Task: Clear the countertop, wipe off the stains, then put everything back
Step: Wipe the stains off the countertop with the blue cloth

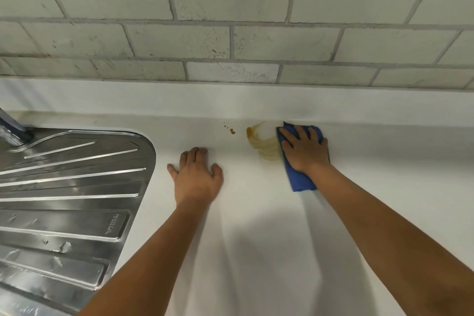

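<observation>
We press our right hand (305, 150) flat on a folded blue cloth (300, 177), fingers straight and slightly spread, none of them curled round the fabric. The cloth lies on the white countertop (256, 213); its far edge shows just past our fingertips, and its near end sticks out beneath the heel of the palm. Just to the left of our right index finger, touching the cloth's edge, is a smeared yellow-brown stain (264, 146), paler and streaked where it nears the cloth. Further left of those fingers, well apart from the cloth, sits a short trail of small brown droplets (230, 130).

Our left hand (196, 177) rests palm down on the bare countertop and holds nothing; its thumb is spread out and its fingers bend loosely at the tips. The droplets lie beyond and a little to the right of its fingertips. Left of this hand's little finger runs the ribbed stainless-steel drainboard (71, 187) set into the counter. Beyond all the fingertips rises a pale brick-pattern tile wall (230, 20).
</observation>
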